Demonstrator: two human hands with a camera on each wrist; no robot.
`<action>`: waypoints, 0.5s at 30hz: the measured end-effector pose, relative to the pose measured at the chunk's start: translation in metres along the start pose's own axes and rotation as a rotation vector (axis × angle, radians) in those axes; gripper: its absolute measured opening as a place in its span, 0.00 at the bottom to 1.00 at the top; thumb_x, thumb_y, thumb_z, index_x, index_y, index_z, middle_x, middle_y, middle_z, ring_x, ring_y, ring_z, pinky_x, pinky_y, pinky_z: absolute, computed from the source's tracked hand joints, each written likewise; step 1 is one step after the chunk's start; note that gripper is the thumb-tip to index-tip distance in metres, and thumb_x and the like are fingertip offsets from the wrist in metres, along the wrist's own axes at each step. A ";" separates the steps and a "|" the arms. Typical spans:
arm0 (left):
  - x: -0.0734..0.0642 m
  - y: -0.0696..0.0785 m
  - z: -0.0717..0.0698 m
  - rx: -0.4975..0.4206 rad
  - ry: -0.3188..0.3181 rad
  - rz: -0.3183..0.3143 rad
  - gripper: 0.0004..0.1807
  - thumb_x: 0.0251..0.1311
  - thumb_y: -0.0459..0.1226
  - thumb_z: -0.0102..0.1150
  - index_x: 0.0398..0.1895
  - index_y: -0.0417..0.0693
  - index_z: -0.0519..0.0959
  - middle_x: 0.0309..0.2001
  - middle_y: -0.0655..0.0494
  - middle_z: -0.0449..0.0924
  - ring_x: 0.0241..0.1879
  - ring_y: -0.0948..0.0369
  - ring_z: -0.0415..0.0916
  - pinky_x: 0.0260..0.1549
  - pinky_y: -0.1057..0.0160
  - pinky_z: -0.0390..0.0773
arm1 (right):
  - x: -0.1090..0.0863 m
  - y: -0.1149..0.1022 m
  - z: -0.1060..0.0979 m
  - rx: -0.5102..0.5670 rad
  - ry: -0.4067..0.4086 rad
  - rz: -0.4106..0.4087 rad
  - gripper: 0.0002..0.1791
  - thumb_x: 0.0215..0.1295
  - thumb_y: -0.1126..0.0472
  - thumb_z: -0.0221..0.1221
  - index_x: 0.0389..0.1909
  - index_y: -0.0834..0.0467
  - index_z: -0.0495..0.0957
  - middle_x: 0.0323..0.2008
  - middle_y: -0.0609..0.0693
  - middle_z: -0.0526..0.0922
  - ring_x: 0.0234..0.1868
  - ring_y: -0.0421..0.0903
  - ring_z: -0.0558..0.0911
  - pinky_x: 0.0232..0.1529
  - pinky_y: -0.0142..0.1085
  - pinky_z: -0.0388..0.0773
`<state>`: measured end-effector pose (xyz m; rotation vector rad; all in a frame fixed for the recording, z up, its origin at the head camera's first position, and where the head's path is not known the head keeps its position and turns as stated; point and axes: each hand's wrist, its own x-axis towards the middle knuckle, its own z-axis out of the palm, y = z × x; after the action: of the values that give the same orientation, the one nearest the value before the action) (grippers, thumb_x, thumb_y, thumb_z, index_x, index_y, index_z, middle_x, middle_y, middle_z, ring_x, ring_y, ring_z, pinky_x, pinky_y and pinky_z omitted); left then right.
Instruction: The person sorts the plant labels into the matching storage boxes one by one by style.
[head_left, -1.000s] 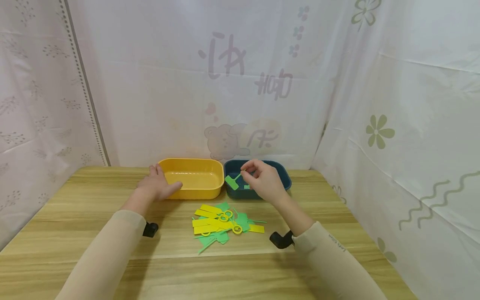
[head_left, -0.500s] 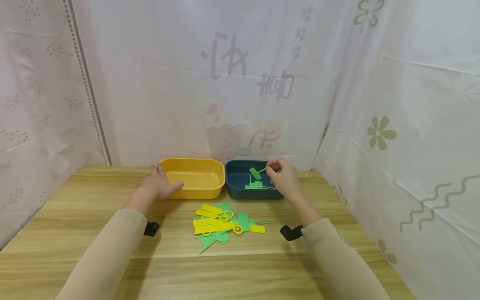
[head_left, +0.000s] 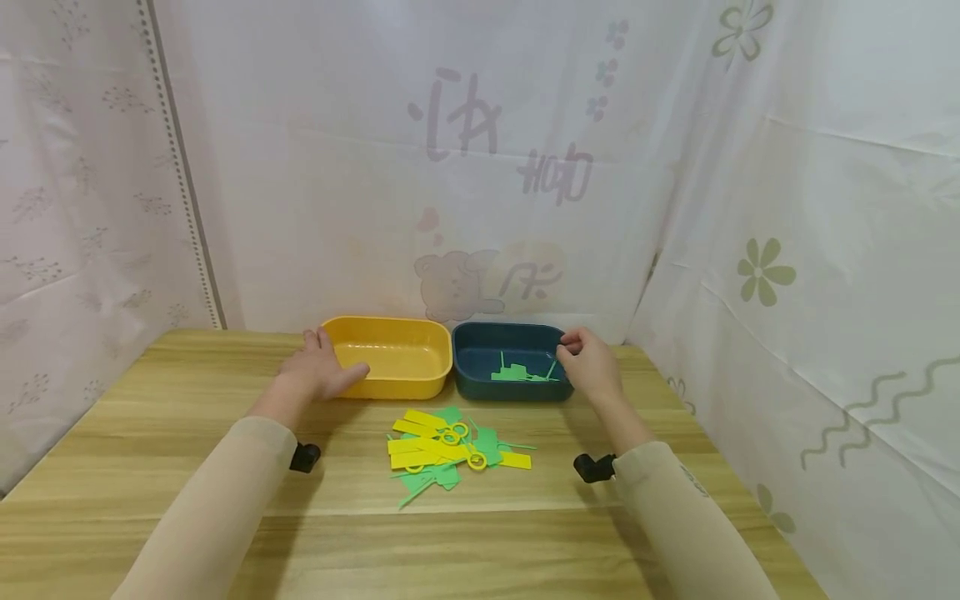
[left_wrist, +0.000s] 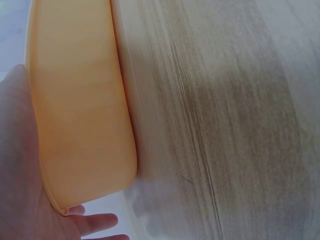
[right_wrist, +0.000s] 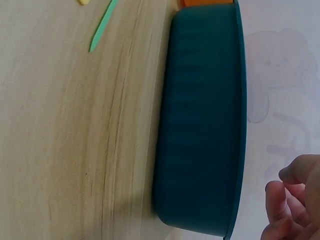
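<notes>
My left hand [head_left: 313,367] rests against the left end of a yellow plastic basin [head_left: 397,389], fingers straight and thumb stretched along its front rim. In the left wrist view, the fingers [left_wrist: 97,222] reach past the basin's corner. My right hand [head_left: 592,367] is at the right end of a dark blue basin [head_left: 480,389], its fingers loosely bent. Nothing shows between thumb and fingertips in the right wrist view. Inside the blue basin lie several green T-shaped plant labels [head_left: 513,372], one with its stem leaning up towards the right wall.
In front of the basins lies a mixed pile of yellow ring-ended plastic tags [head_left: 420,450] and green labels [head_left: 487,443] on the wooden table [head_left: 352,542]. The two basins stand side by side near the back edge. A patterned cloth [head_left: 337,208] hangs behind.
My right hand has carried a green plant label rightward over the blue basin and let it go inside. The left hand stays at the yellow basin.
</notes>
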<state>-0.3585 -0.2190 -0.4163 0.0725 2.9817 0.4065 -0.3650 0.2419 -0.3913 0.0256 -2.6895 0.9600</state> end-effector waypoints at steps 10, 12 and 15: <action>0.002 -0.001 0.000 -0.009 -0.005 -0.012 0.68 0.74 0.72 0.38 0.83 0.19 0.29 0.84 0.16 0.27 0.72 0.19 0.66 0.73 0.26 0.67 | -0.007 -0.007 0.006 -0.070 -0.020 -0.040 0.18 0.80 0.52 0.60 0.61 0.57 0.83 0.55 0.57 0.91 0.49 0.58 0.88 0.53 0.54 0.84; 0.001 -0.001 -0.001 -0.013 -0.004 -0.012 0.68 0.75 0.72 0.39 0.83 0.19 0.29 0.84 0.16 0.28 0.73 0.19 0.64 0.74 0.26 0.66 | -0.010 -0.011 0.008 -0.073 -0.036 -0.055 0.18 0.81 0.51 0.60 0.61 0.56 0.83 0.55 0.56 0.91 0.48 0.56 0.88 0.50 0.51 0.84; 0.001 0.000 -0.001 -0.011 -0.005 -0.015 0.68 0.75 0.72 0.38 0.84 0.19 0.29 0.85 0.17 0.28 0.73 0.19 0.65 0.74 0.26 0.67 | -0.014 -0.018 0.011 -0.059 -0.065 -0.082 0.17 0.81 0.51 0.61 0.60 0.56 0.83 0.54 0.56 0.91 0.42 0.53 0.87 0.44 0.46 0.84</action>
<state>-0.3600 -0.2192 -0.4159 0.0492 2.9732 0.4202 -0.3523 0.2200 -0.3915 0.1563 -2.7513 0.8688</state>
